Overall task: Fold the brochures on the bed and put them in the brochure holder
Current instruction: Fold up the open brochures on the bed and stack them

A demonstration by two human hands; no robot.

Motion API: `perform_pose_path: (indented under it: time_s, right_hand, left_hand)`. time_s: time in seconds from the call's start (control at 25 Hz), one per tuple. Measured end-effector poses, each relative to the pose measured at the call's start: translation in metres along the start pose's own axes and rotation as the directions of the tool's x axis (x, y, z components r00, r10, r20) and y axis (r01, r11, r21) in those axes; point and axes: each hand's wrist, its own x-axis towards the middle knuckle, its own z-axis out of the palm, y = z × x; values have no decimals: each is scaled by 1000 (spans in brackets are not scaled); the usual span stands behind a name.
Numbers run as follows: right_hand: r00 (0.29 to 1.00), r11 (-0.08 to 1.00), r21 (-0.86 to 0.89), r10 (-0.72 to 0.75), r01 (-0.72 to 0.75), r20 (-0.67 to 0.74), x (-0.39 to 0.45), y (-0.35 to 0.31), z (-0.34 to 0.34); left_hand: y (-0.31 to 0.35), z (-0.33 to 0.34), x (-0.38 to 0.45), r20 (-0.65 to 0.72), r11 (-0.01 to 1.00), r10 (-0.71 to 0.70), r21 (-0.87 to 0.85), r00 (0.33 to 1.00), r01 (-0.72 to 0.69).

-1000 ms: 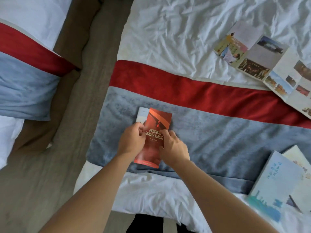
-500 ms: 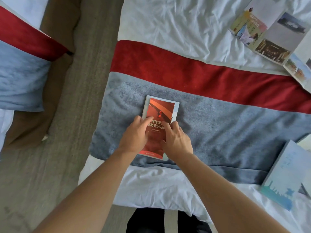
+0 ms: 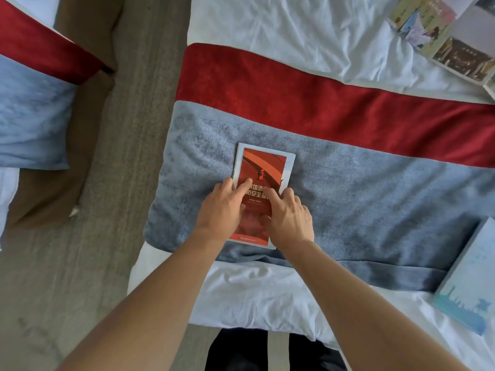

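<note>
A folded red brochure (image 3: 263,167) with white Chinese lettering lies flat on the grey band of the bed runner (image 3: 375,199). My left hand (image 3: 223,210) presses on its left half with the fingers spread. Beside it, my right hand (image 3: 288,216) presses on the right half, fingertips on the cover. An unfolded photo brochure (image 3: 439,36) lies on the white sheet at the top right. A pale blue brochure (image 3: 471,277) lies at the right edge. No brochure holder is in view.
The bed has a white sheet (image 3: 294,30) and a red band (image 3: 294,95) above the grey one. A carpeted aisle (image 3: 115,183) runs on the left, with a second bed (image 3: 29,103) beyond it. My dark trousers (image 3: 241,349) show at the bottom.
The red brochure has gone from tilted and partly lifted to lying flat, squared over its white underlayer. Both hands have shifted from gripping its sides to pressing down on it.
</note>
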Motion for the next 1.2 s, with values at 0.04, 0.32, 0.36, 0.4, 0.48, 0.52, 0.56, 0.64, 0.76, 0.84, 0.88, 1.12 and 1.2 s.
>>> perform_pose_path:
  time_s: [0.04, 0.32, 0.36, 0.4, 0.48, 0.52, 0.56, 0.64, 0.76, 0.84, 0.88, 1.12, 1.2]
  right_hand:
    - [1000, 1000, 0, 1, -1, 0, 0, 0, 0]
    - [999, 994, 98, -43, 44, -12, -13, 8, -27]
    - [999, 993, 116, -35, 38, -29, -14, 12, -32]
    - [999, 990, 137, -22, 28, -41, -16, 18, -37]
    - [999, 989, 150, -3, 10, -48, -23, 32, -46]
    - [998, 989, 145, 2, 6, -55, -26, 42, -50]
    - [998, 990, 144, 12, -3, -62, -28, 53, -53]
    - [995, 986, 163, 58, -44, -81, -36, 77, -60]
    - [984, 974, 193, 142, -119, -108, -56, 118, -74]
    - [973, 966, 214, 181, -148, -144, -72, 151, -84]
    - [965, 964, 214, 199, -161, -170, -81, 169, -88]
    - [910, 922, 230, 360, -312, -207, -132, 293, -104]
    - [896, 910, 211, 398, -357, -200, -148, 334, -104]
  left_hand:
    - [1, 0, 0, -3, 1000, -7, 0, 1000, 7]
    - [28, -19, -4, -60, 1000, -19, -2, 998, 19]
    - [35, -21, -3, -69, 1000, -7, -2, 998, 7]
    - [43, -23, -1, -79, 1000, 5, -6, 997, -6]
    - [62, -26, 4, -91, 999, 37, -16, 995, -39]
    - [73, -26, 7, -86, 998, 54, -14, 995, -55]
    - [84, -25, 10, -72, 998, 66, -13, 995, -67]
    - [109, -21, 14, -30, 996, 86, -19, 996, -87]
    - [156, -11, 13, 6, 993, 119, -26, 993, -119]
    - [192, 0, 12, 23, 990, 138, 1, 990, -138]
    - [211, 6, 11, 33, 989, 143, 16, 989, -144]
    - [336, 58, 14, 72, 991, 133, -12, 988, -133]
    - [372, 78, 17, 108, 994, 104, -48, 989, -99]
